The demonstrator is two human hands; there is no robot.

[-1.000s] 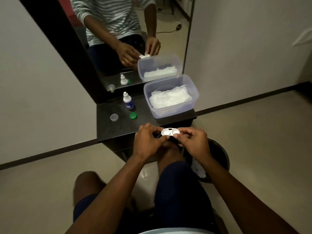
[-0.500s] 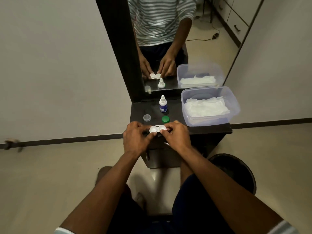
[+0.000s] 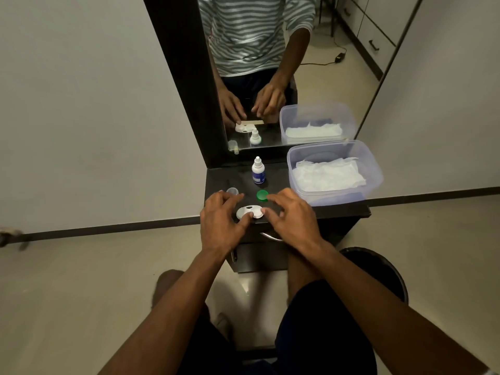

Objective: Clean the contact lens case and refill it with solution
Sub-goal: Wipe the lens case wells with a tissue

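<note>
The white two-well contact lens case lies on the near edge of the black cabinet top. My left hand hovers over its left end, fingers spread, thumb resting on the case. At the case's right end is my right hand, also spread, with its thumb tip touching. Behind the case sit a green cap and a clear cap. A small white solution bottle with a blue label stands uncapped near the mirror.
A clear plastic tub holding white tissues fills the right side of the top. A mirror rises behind it. A black bin stands on the floor at the lower right, beside my knee.
The case has gone from held between both hands in front of the cabinet to lying on its top. Both hands have loosened and spread their fingers.
</note>
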